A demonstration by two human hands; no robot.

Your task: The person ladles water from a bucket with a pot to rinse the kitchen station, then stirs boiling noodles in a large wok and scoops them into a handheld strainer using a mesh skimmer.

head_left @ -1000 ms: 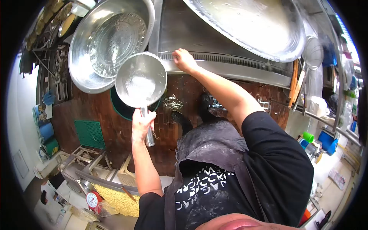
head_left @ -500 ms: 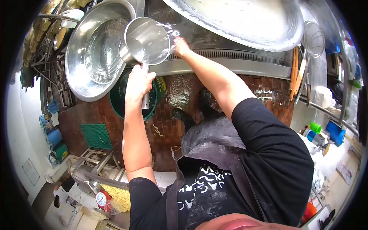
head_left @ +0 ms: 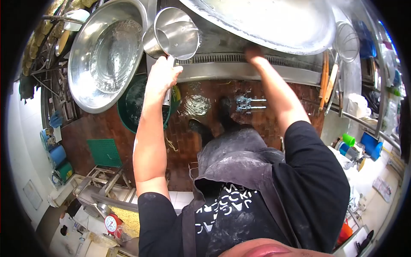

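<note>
My left hand (head_left: pixel 162 76) is closed around the handle of a large metal water dipper (head_left: pixel 184 36), which is tilted with its open mouth toward me. A little clear liquid seems to be in its bowl. My right hand (head_left: pixel 254 55) reaches over the stove front, just below the rim of a very large metal wok (head_left: pixel 261 36) holding whitish, steamy contents. Blur and shadow hide its fingers. Left of the dipper sits a wide metal basin (head_left: pixel 81 81) with water in it.
Below the basin a green bucket (head_left: pixel 125 109) stands on the wet brown tiled floor (head_left: pixel 188 158). A slotted drain (head_left: pixel 214 58) runs along the stove edge. Wooden-handled tools (head_left: pixel 329 85) and a wire strainer (head_left: pixel 347 40) hang at the right. A green crate (head_left: pixel 104 152) lies at the left.
My right hand has moved right, away from the dipper, to below the wok. The dipper has shifted slightly up and right and turned. Splashing water beside it is gone.
</note>
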